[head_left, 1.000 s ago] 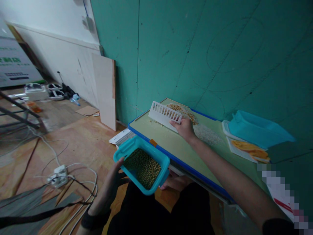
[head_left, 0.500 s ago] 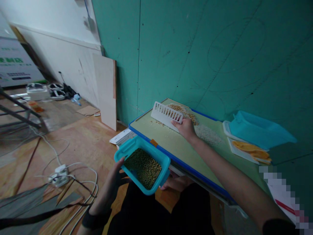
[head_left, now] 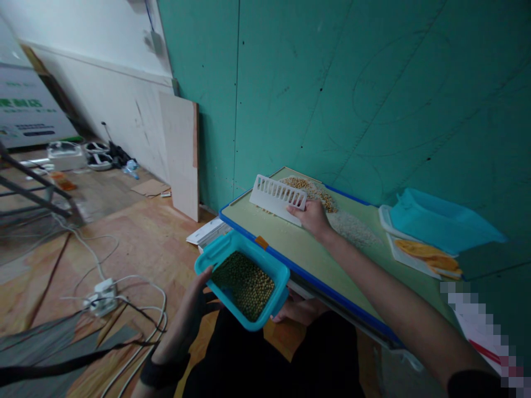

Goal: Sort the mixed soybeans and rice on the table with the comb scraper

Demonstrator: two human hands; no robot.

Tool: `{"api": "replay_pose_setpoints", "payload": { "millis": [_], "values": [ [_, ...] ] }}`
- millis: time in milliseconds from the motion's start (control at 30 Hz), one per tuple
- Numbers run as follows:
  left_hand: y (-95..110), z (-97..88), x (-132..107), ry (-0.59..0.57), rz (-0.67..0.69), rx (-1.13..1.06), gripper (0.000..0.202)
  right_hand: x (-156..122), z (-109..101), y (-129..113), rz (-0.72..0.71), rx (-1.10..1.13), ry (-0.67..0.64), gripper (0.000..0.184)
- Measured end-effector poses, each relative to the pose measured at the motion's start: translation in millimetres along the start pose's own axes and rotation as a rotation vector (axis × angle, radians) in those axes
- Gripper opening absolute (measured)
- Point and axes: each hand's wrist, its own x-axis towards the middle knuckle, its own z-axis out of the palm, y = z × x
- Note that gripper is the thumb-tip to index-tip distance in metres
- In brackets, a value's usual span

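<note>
My left hand (head_left: 194, 298) grips a turquoise plastic box (head_left: 283, 276) by its left end, thumb on the rim and fingers beneath. Dark green beans (head_left: 236, 271) and tan beans (head_left: 260, 287) lie inside the box. Just below the table's near edge, it is held tilted. My right hand (head_left: 311, 216) is closed on the right end of a white slotted plastic scraper (head_left: 269, 203), which stands on edge on the pale green tabletop (head_left: 286, 243). Behind the scraper lies a heap of tan beans (head_left: 301, 183), and pale grains (head_left: 352, 228) are spread to its right.
A larger turquoise bin (head_left: 440, 221) and an orange cloth (head_left: 427, 256) sit on white trays at the table's right. Green wallboard (head_left: 282, 83) rises behind. On the floor at left are a power strip (head_left: 102, 298) and loose cables. A bare foot (head_left: 305, 309) shows under the table.
My right hand has drawn the scraper slightly left and toward the table's near edge. The box in my left hand has barely moved.
</note>
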Motion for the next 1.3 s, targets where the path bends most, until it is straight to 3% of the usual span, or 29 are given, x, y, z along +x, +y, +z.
{"api": "replay_pose_setpoints", "payload": {
  "millis": [233, 533, 767, 1067, 1300],
  "values": [
    [-1.1, -0.3, 2.8, 0.002, -0.003, 0.007, 0.070, -4.0, -0.1, 0.5, 0.036, 0.106, -0.061, 0.014],
    [1.9, -0.5, 2.2, -0.012, 0.029, 0.027, 0.073, -10.6, -1.5, -8.4, 0.106, 0.277, -0.129, 0.031],
    [7.8, -1.4, 1.0, -0.019, 0.042, 0.022, 0.067, -14.1, -0.8, -13.3, 0.073, 0.323, -0.164, 0.038],
    [14.9, -9.6, 5.0, -0.010, 0.081, -0.031, 0.065, -31.2, -4.4, -12.5, 0.066, 0.302, -0.160, 0.036],
    [8.3, -6.1, 9.0, -0.022, 0.066, -0.038, 0.067, -50.6, -17.1, -10.7, 0.043, 0.251, -0.142, 0.028]
  ]
}}
